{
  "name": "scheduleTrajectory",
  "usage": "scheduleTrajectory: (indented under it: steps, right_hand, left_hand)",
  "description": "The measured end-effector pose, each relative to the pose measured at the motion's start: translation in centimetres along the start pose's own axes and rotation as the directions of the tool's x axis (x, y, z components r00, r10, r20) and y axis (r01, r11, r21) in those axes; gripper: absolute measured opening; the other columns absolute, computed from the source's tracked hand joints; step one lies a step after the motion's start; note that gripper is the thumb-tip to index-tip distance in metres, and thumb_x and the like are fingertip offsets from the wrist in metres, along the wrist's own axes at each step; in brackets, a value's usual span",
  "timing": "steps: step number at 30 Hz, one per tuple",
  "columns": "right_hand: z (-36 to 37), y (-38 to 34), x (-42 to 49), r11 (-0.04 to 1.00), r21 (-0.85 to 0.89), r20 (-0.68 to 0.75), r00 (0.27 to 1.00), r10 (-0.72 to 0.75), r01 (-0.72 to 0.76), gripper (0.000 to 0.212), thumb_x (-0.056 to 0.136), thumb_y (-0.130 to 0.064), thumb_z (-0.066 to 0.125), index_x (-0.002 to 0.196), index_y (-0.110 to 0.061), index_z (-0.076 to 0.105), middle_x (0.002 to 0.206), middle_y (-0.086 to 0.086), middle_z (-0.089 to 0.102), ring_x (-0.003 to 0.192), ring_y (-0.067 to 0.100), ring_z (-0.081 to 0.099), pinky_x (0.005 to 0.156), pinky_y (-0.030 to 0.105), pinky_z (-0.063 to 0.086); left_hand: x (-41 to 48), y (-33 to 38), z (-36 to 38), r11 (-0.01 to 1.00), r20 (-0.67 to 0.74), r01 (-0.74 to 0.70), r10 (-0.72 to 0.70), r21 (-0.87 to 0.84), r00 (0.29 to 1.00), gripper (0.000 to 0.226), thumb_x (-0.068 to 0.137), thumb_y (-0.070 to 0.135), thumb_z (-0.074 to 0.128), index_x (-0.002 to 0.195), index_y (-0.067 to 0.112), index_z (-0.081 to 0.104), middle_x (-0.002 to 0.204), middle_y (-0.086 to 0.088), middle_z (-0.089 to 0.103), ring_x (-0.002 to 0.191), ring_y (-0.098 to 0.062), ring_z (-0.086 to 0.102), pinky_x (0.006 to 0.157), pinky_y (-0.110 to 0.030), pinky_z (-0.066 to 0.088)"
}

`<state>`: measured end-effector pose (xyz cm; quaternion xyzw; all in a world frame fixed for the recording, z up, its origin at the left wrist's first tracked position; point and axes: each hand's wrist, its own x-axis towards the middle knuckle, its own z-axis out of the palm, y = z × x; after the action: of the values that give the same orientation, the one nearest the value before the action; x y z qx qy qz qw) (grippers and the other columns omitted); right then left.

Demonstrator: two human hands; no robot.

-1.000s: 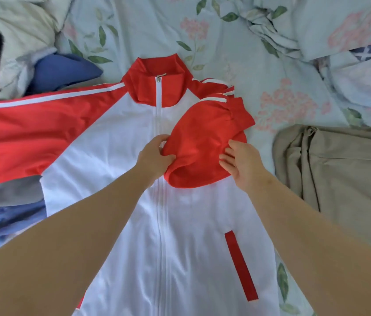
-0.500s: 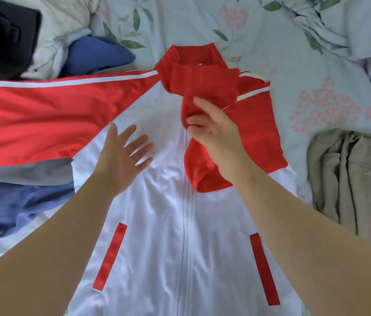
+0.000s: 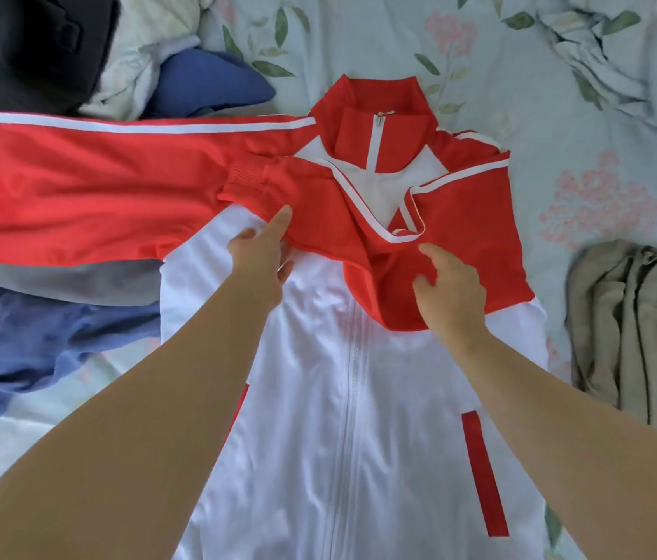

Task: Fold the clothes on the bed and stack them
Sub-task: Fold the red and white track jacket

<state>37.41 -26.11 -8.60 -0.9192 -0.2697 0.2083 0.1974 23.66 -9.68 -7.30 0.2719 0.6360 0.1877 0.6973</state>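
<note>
A white zip jacket [image 3: 319, 398] with a red collar and red sleeves lies face up on the bed. Its right sleeve [image 3: 319, 204] is folded across the chest, with the cuff pointing left. The other sleeve [image 3: 76, 187] stretches out flat to the left. My left hand [image 3: 260, 256] holds the folded sleeve's lower edge, index finger straight on top and the other fingers curled below it. My right hand [image 3: 450, 289] rests on the red fabric near the zip, fingers relaxed.
A beige garment [image 3: 638, 325] lies crumpled at the right. Blue clothing [image 3: 28, 337] and a grey piece sit under the outstretched sleeve at the left. A black garment [image 3: 24, 46] and a blue one [image 3: 205, 82] lie at the top left on the floral sheet [image 3: 561, 155].
The bunched right sleeve has been spread leftward across the chest. My right hand came down off the collar to the sleeve's fold. My left hand went from flat on the white front to the sleeve's edge.
</note>
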Motion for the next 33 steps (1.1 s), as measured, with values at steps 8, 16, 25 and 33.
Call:
scheduleTrajectory:
  steps: [8, 16, 25, 33]
  right_hand:
    - [1.7, -1.3, -1.3, 0.978, 0.044, 0.199, 0.957, -0.209, 0.204, 0.057, 0.088, -0.014, 0.050, 0.139, -0.036, 0.041, 0.132, -0.011, 0.052, 0.121, 0.021, 0.043, 0.099, 0.047, 0.038]
    - [2.2, -3.2, -0.4, 0.997, -0.035, 0.147, 0.987, -0.062, 0.068, 0.066, 0.093, -0.032, 0.050, 0.149, -0.034, 0.017, 0.152, -0.003, 0.032, 0.139, 0.025, 0.030, 0.107, 0.054, 0.030]
    - [3.5, -6.5, -0.4, 0.991, -0.106, 0.398, 0.917, -0.029, 0.077, 0.069, 0.094, -0.037, 0.047, 0.148, -0.045, 0.005, 0.159, -0.004, 0.003, 0.144, 0.033, 0.011, 0.110, 0.058, 0.023]
    - [4.7, -6.1, 1.5, 0.998, -0.059, 0.537, 0.842, 0.043, -0.013, 0.062, 0.091, -0.041, 0.044, 0.147, -0.042, 0.018, 0.159, -0.007, -0.001, 0.145, 0.032, -0.003, 0.115, 0.054, 0.010]
  left_hand:
    - [0.9, 0.8, 1.6, 0.986, -0.066, -0.052, 0.042, -0.160, 0.997, 0.011, 0.083, 0.016, 0.070, 0.081, 0.016, 0.059, 0.058, 0.006, 0.052, 0.047, -0.006, 0.045, 0.045, -0.016, 0.037]
    - [-0.2, 4.8, -4.8, 0.810, 0.137, -0.018, 0.121, -0.586, 0.983, 0.015, 0.091, 0.017, 0.055, 0.100, 0.014, 0.066, 0.107, -0.005, 0.068, 0.105, -0.021, 0.064, 0.097, -0.035, 0.048]
    - [0.5, 6.6, -8.7, 0.885, -0.341, -0.159, 0.001, -0.437, 0.940, 0.043, 0.084, 0.015, 0.069, 0.124, 0.019, 0.053, 0.111, 0.005, 0.060, 0.082, -0.011, 0.059, 0.053, -0.020, 0.047]
    - [1.2, 5.3, -7.4, 0.693, -0.147, -0.594, 0.692, 0.409, 0.707, 0.048, 0.096, 0.007, 0.040, 0.143, 0.014, 0.037, 0.144, 0.000, 0.044, 0.128, -0.014, 0.043, 0.105, -0.013, 0.027]
